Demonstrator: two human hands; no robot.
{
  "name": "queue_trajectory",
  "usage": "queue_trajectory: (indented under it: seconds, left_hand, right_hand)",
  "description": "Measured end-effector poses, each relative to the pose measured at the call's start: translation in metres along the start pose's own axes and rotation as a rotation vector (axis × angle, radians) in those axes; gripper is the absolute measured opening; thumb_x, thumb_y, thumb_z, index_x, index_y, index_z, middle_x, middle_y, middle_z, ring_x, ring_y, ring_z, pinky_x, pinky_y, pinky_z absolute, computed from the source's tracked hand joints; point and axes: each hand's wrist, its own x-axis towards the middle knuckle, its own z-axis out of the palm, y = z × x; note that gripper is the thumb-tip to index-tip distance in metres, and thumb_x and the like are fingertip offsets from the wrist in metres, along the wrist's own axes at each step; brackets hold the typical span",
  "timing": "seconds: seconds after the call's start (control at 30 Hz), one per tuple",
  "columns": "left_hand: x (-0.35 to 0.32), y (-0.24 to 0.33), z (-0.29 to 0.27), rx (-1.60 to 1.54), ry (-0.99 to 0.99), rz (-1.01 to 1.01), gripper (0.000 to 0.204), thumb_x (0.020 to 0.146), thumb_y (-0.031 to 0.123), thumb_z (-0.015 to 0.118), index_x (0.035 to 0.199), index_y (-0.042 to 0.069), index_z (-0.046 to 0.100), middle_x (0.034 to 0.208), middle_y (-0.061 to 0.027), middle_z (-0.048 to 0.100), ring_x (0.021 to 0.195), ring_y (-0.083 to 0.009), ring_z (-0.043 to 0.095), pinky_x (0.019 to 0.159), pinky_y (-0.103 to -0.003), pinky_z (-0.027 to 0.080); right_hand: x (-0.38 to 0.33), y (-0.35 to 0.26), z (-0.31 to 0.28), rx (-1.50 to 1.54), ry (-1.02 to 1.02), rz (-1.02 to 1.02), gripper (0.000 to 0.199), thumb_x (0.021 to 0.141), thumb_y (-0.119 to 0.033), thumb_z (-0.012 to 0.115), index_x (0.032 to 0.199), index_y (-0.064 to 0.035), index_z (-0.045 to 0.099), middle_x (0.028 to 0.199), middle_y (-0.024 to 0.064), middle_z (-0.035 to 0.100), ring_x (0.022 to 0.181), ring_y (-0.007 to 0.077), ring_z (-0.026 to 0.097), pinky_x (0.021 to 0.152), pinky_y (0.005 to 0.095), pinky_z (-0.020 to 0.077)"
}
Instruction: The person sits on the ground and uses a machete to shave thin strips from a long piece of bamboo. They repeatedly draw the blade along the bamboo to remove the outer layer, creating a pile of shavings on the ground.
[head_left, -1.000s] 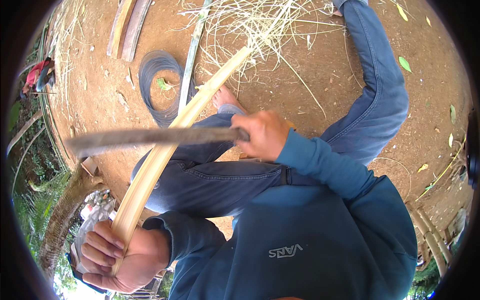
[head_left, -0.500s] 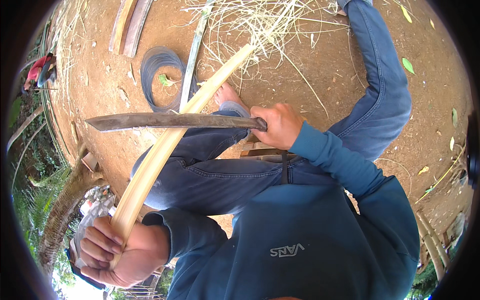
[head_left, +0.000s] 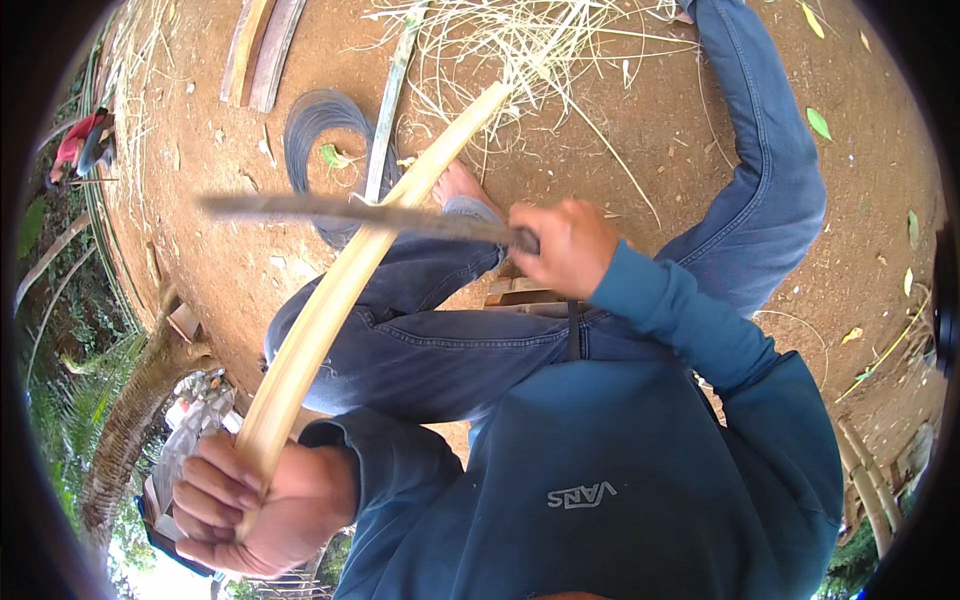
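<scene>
My left hand [head_left: 270,505] is wrapped round the lower end of a long, pale split-bamboo strip [head_left: 325,315]. The strip slants up and away to the right, over my left leg. In my right hand [head_left: 570,245] is the dark handle of a machete [head_left: 300,208], its long blade pointing left and smeared by motion. The blade lies across the strip near its middle; whether it touches the strip cannot be made out. Under the strip's far half shows my bare foot [head_left: 458,185].
Thin pale shavings [head_left: 540,50] lie heaped beyond the strip's far end. A coil of dark wire [head_left: 300,150] rests beside a greenish slat [head_left: 393,100]. Wooden planks [head_left: 262,50] are at the far left. Another person [head_left: 80,150] is off at the left edge, past a tree trunk [head_left: 125,440].
The machete has moved slightly right and up along the strip, and its blade has tilted, with the tip higher. The left hand and strip have shifted a little to the right.
</scene>
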Motion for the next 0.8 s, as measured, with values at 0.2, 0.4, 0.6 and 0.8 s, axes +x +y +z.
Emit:
queue_trajectory:
  seconds: [0.2, 0.4, 0.6, 0.8]
  left_hand:
    - [-0.002, -0.001, 0.014, -0.092, -0.047, -0.037, 0.034, 0.09, 0.017, 0.044, 0.059, 0.014, 0.032, 0.055, 0.0027, 0.025, 0.049, -0.0101, 0.026, 0.049, -0.025, 0.023]
    - [-0.008, -0.001, 0.02, -0.046, -0.108, -0.018, 0.034, 0.09, 0.016, 0.044, 0.059, 0.015, 0.03, 0.054, 0.0029, 0.025, 0.048, -0.0104, 0.027, 0.049, -0.025, 0.024]
    - [-0.004, -0.004, 0.019, -0.036, -0.104, -0.012, 0.034, 0.089, 0.015, 0.044, 0.058, 0.016, 0.029, 0.054, 0.0031, 0.025, 0.047, -0.0091, 0.026, 0.048, -0.024, 0.023]
    - [-0.007, -0.004, 0.025, 0.012, -0.075, 0.031, 0.034, 0.09, 0.015, 0.043, 0.059, 0.015, 0.03, 0.054, 0.003, 0.025, 0.047, -0.0095, 0.025, 0.048, -0.024, 0.022]
  right_hand:
    - [0.007, 0.005, 0.002, 0.033, 0.048, -0.028, 0.013, 0.07, -0.014, 0.068, 0.079, -0.008, 0.06, 0.059, 0.015, 0.058, 0.058, 0.0336, 0.061, 0.053, 0.0424, 0.0475]
    - [-0.002, 0.061, -0.002, -0.018, -0.026, 0.23, 0.013, 0.072, -0.018, 0.067, 0.081, -0.0099, 0.063, 0.059, 0.0155, 0.059, 0.058, 0.035, 0.061, 0.056, 0.0441, 0.0487]
    - [0.004, -0.018, -0.011, 0.1, -0.024, -0.063, 0.011, 0.074, -0.014, 0.064, 0.077, -0.0044, 0.059, 0.061, 0.0171, 0.059, 0.058, 0.0359, 0.06, 0.052, 0.0427, 0.0464]
    - [0.024, 0.058, -0.003, -0.048, 0.027, 0.166, 0.013, 0.074, -0.017, 0.066, 0.078, -0.0064, 0.06, 0.059, 0.0153, 0.058, 0.055, 0.0341, 0.06, 0.05, 0.0416, 0.046]
